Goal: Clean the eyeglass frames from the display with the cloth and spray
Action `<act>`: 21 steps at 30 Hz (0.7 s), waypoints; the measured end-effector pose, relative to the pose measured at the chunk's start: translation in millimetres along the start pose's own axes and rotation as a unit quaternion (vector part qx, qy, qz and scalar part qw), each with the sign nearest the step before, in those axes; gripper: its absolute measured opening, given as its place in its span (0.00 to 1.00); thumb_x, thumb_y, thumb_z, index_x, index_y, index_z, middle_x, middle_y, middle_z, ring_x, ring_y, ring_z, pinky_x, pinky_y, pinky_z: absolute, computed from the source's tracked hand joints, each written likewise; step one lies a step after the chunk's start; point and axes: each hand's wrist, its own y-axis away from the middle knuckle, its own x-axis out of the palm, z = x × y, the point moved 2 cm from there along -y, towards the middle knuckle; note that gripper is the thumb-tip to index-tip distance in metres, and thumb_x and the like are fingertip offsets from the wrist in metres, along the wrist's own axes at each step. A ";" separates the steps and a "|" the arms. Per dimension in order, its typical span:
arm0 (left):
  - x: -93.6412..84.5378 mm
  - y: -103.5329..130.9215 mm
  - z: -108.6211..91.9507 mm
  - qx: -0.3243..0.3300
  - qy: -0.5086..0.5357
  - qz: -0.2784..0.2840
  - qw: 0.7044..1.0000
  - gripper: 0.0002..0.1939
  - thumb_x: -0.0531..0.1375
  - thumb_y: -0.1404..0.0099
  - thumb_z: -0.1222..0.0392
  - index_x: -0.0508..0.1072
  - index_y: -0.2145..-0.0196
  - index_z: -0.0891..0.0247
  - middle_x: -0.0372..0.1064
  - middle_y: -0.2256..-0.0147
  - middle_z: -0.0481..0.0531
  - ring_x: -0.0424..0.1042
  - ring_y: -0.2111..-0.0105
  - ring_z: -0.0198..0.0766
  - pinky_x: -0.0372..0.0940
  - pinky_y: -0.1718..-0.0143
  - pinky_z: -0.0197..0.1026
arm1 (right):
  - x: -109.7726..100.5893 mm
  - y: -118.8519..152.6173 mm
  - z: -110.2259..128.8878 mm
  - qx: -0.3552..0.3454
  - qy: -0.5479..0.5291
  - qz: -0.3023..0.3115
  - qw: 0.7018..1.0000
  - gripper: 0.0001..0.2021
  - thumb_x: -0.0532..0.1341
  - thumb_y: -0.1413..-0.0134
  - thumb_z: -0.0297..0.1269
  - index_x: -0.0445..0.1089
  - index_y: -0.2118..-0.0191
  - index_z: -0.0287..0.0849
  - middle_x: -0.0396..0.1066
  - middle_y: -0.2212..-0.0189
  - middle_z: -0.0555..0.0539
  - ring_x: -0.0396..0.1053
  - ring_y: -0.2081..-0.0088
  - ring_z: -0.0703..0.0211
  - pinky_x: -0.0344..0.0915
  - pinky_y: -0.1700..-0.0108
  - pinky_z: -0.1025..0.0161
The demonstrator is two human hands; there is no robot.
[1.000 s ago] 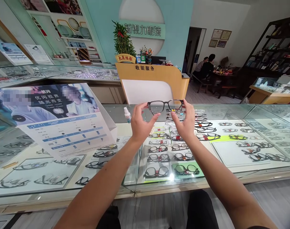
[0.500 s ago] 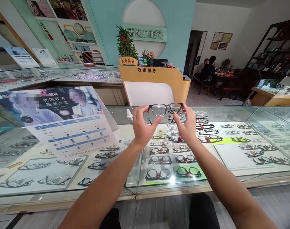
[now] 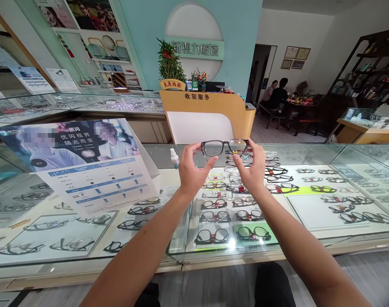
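The grip is two-handed: the left hand (image 3: pixel 194 168) and right hand (image 3: pixel 252 165) grasp the glasses (image 3: pixel 225 142) at opposite ends; they hang level in the air over the surface (image 3: pixel 223 261), near a bottle (image 3: pixel 174 159) left of them, with a sign (image 3: pixel 98 181) beyond it; the step in hand looks like inspection; the next move probably calls for both hands turning together, without twisting the glasses.

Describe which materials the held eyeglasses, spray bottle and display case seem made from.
Eyeglasses: probably glossy plastic, possibly coated metal, by the dark shine around transparent lenses. Spray bottle: likely smooth plastic, from its white body. Display case: apparently clear glass, see-through with reflections.
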 end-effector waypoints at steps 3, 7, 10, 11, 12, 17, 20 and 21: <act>1.4 0.2 1.5 -0.024 0.013 0.024 0.999 0.29 0.73 0.30 0.41 0.73 0.40 0.58 0.80 0.49 0.57 0.83 0.48 0.50 0.77 0.46 0.54 | -2.2 -1.8 1.1 -0.006 -0.004 -0.013 1.000 0.33 0.66 0.29 0.56 0.66 0.27 0.49 0.76 0.43 0.36 0.73 0.43 0.40 0.73 0.39 0.38; 1.8 0.3 1.5 -0.038 0.019 0.028 0.999 0.28 0.74 0.31 0.43 0.74 0.41 0.58 0.81 0.49 0.57 0.83 0.48 0.50 0.77 0.46 0.55 | -2.8 -2.5 1.3 -0.002 -0.007 -0.012 1.000 0.33 0.67 0.29 0.56 0.65 0.26 0.49 0.75 0.43 0.36 0.72 0.43 0.40 0.72 0.39 0.37; 1.8 0.0 1.2 -0.037 0.024 0.023 0.999 0.28 0.74 0.31 0.44 0.74 0.41 0.58 0.82 0.50 0.56 0.83 0.49 0.50 0.77 0.46 0.55 | -2.6 -2.4 1.4 -0.002 -0.007 -0.011 1.000 0.33 0.67 0.29 0.56 0.66 0.27 0.50 0.75 0.42 0.36 0.72 0.43 0.39 0.73 0.40 0.37; 1.7 -0.1 1.3 -0.036 0.024 0.022 0.999 0.28 0.74 0.31 0.44 0.74 0.41 0.58 0.82 0.50 0.57 0.83 0.49 0.50 0.77 0.46 0.55 | -2.5 -2.4 1.5 -0.003 -0.007 -0.010 1.000 0.32 0.67 0.29 0.56 0.66 0.27 0.50 0.75 0.42 0.36 0.73 0.42 0.39 0.73 0.41 0.37; 1.6 -0.2 1.5 -0.035 0.024 0.021 0.999 0.28 0.74 0.31 0.44 0.74 0.41 0.58 0.82 0.50 0.57 0.83 0.49 0.50 0.77 0.46 0.55 | -2.5 -2.4 1.5 -0.003 -0.007 -0.010 1.000 0.32 0.67 0.29 0.56 0.66 0.27 0.50 0.75 0.42 0.36 0.73 0.42 0.39 0.73 0.41 0.37; 1.1 0.2 2.1 -0.021 0.012 0.015 1.000 0.28 0.74 0.31 0.44 0.74 0.42 0.59 0.82 0.51 0.57 0.83 0.50 0.49 0.76 0.49 0.52 | -2.8 -2.5 1.3 -0.007 -0.007 -0.015 1.000 0.32 0.67 0.29 0.56 0.66 0.27 0.49 0.76 0.43 0.36 0.73 0.43 0.40 0.73 0.41 0.38; 0.9 0.5 1.8 -0.014 0.004 0.011 1.000 0.27 0.74 0.30 0.43 0.74 0.41 0.59 0.82 0.51 0.56 0.83 0.50 0.49 0.75 0.50 0.51 | -3.1 -2.7 1.3 -0.006 -0.007 -0.014 1.000 0.32 0.68 0.30 0.55 0.67 0.27 0.49 0.76 0.43 0.37 0.73 0.43 0.39 0.73 0.40 0.38; 0.8 0.5 1.6 -0.010 0.001 0.009 1.000 0.27 0.74 0.30 0.44 0.74 0.41 0.59 0.82 0.51 0.56 0.83 0.51 0.48 0.75 0.50 0.51 | -3.3 -2.7 1.4 -0.006 -0.008 -0.014 1.000 0.33 0.68 0.30 0.55 0.66 0.27 0.49 0.76 0.44 0.37 0.72 0.43 0.39 0.73 0.40 0.37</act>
